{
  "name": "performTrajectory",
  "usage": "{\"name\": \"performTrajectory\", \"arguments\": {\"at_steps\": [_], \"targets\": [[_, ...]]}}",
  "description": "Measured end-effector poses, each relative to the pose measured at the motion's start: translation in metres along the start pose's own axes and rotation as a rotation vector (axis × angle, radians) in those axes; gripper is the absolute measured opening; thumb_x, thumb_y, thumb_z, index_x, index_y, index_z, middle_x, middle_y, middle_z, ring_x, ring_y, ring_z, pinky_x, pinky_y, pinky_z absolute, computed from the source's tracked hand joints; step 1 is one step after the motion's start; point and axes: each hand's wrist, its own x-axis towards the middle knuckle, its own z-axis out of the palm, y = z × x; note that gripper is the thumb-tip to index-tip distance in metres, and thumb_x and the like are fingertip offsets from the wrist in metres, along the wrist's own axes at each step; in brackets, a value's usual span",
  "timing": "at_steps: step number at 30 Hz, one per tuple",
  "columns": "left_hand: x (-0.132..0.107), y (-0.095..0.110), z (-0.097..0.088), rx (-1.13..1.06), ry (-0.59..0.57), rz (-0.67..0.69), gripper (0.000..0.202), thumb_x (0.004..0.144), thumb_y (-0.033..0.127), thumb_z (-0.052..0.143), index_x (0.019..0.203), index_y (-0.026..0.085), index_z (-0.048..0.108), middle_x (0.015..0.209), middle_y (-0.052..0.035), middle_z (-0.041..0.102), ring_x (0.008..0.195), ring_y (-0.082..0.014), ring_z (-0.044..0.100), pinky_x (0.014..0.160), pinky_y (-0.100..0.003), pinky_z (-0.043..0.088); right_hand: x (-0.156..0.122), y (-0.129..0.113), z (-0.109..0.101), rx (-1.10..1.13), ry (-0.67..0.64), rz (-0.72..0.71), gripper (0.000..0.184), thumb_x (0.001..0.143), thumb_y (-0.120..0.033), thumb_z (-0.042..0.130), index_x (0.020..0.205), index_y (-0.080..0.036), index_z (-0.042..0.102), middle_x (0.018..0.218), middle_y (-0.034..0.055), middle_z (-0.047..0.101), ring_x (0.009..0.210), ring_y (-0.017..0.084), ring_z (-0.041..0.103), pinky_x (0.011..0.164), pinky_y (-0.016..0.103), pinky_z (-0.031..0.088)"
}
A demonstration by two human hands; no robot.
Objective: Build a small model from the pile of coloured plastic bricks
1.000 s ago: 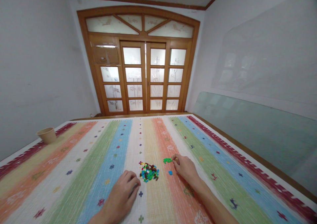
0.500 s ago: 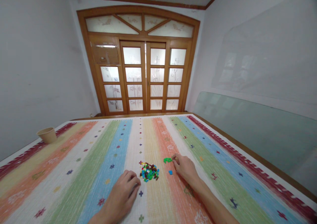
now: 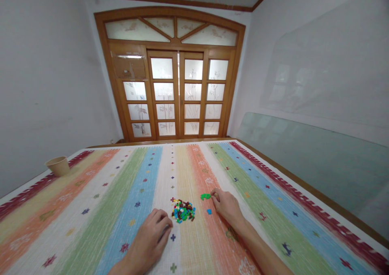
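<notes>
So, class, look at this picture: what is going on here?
A person is working with both bare hands over a striped cloth. A small pile of coloured building bricks lies between the hands. The left hand rests on the cloth just left of the pile, fingers curled. The right hand has its fingertips at a green piece that lies apart from the pile, and a small blue brick lies beside that hand. A cup stands at the far left edge.

Between our left hand [image 3: 148, 238] and right hand [image 3: 226, 205] we meet the brick pile [image 3: 182, 210], a green piece [image 3: 206, 196] and a blue brick [image 3: 209, 212] close together. Beyond them bare striped cloth [image 3: 121, 186] gives open passage; a cup [image 3: 58, 166] stands far left.
</notes>
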Motion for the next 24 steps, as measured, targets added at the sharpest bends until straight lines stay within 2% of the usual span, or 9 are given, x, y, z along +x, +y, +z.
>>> {"name": "performTrajectory", "arguments": {"at_steps": [12,24], "targets": [[0.0,-0.002,0.001,0.01,-0.005,0.009,0.016,0.101,0.014,0.05,0.095,0.023,0.063,0.101,-0.0068,0.067,0.094,-0.024,0.065,0.083,-0.037,0.055,0.002,0.002,0.002,0.001,0.015,-0.002,0.025,0.1,-0.028,0.053,0.112,-0.023,0.075,0.094,0.0067,0.079,0.09,0.023,0.074,0.067,0.027,0.037],[0.0,0.0,-0.001,0.002,0.029,0.008,0.015,0.099,0.015,0.054,0.094,0.024,0.064,0.1,-0.0056,0.068,0.093,-0.0238,0.066,0.082,-0.036,0.056,-0.008,-0.011,-0.004,0.103,0.098,-0.065,0.028,0.096,-0.023,0.051,0.105,-0.022,0.077,0.081,0.0047,0.077,0.076,0.02,0.07,0.064,0.026,0.034]]}}
